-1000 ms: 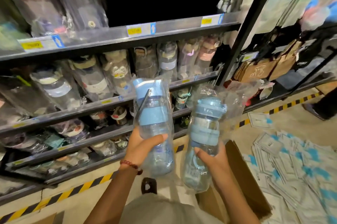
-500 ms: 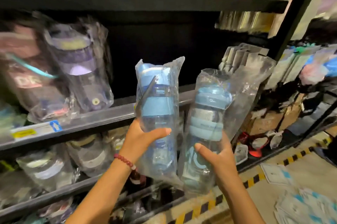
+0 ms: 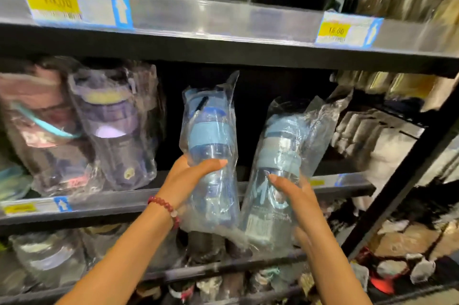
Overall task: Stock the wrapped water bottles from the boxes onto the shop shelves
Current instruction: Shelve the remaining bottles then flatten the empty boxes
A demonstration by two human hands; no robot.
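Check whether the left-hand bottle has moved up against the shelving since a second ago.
Yes. The left-hand bottle has risen: it was level with the lower shelves, and now fronts the dark gap above the shelf edge beside the purple wrapped bottle.

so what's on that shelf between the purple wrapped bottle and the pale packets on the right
In the head view, nothing stands there: a dark bare gap between the purple bottle and pale packets. The two held blue bottles are raised before it.
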